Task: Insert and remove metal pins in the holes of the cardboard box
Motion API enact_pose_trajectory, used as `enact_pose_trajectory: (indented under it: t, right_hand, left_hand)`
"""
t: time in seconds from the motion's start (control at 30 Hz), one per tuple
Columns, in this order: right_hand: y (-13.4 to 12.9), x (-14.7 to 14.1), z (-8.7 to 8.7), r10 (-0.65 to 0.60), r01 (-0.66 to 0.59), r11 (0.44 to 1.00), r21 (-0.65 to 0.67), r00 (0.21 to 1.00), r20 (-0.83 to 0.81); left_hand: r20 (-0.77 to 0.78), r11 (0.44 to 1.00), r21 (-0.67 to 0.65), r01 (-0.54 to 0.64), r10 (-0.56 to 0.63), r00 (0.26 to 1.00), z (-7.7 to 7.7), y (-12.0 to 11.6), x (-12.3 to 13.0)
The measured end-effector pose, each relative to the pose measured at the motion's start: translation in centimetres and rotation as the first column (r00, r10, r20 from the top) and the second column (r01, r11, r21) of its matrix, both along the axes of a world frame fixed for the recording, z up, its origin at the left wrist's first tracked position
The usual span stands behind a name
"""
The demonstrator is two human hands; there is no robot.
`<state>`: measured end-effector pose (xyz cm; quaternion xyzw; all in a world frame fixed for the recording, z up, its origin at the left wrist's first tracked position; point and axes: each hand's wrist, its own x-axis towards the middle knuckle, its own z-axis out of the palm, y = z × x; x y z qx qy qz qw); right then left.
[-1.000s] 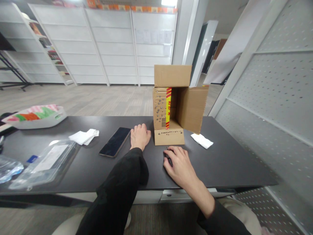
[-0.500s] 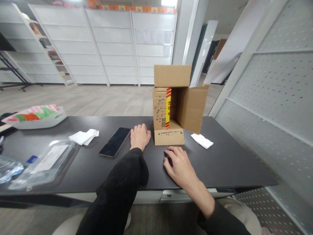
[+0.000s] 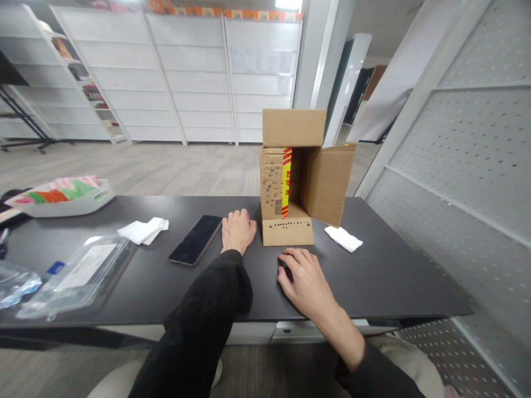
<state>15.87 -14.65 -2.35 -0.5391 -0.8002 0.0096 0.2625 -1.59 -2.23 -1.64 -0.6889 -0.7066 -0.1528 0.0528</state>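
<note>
My left hand (image 3: 239,231) rests palm down on the dark desk (image 3: 385,276), its fingers curled in, between a black phone (image 3: 196,240) and an open cardboard box (image 3: 327,182). Nothing shows in it, though its underside is hidden. Just in front of the box's lower flap, my right hand (image 3: 305,276) is bent around a small dark thing with thin metal-looking lines (image 3: 284,252); fingers cover most of it. The box stands with its opening toward me. Grey spots and a yellow-red tape strip mark its left flap, and a row of small dark dots runs along the lower flap.
White tissues (image 3: 144,231) and a clear plastic case (image 3: 85,273) lie to the left, near a clear crinkled plastic item (image 3: 16,284). A white basket (image 3: 66,207) with coloured cloth sits farther back. Another tissue (image 3: 343,239) is right of the box. A perforated panel (image 3: 468,166) borders the right side.
</note>
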Motion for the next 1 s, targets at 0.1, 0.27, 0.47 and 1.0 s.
enact_pose_trajectory:
  t: [0.1,0.27,0.47,1.0]
  right_hand:
    - [-0.01,-0.02,0.01,-0.006,0.006,1.000,0.003,1.000,-0.003]
    - [-0.04,-0.05,0.00,-0.009,0.009,1.000,0.011,1.000,-0.015]
    - [0.00,0.01,-0.19,-0.008,0.008,1.000,0.004,1.000,-0.012]
    - [-0.10,0.00,-0.23,-0.048,0.049,0.998,0.032,0.998,-0.041]
  left_hand:
    - [0.001,1.000,0.004,-0.003,0.003,1.000,-0.03,-0.02,0.02]
    - [-0.008,1.000,0.006,-0.007,0.007,1.000,-0.08,-0.06,0.03]
    - [-0.006,1.000,-0.001,-0.008,0.008,1.000,0.08,-0.12,0.03]
    - [-0.012,1.000,-0.014,-0.010,0.010,1.000,0.13,-0.11,0.05]
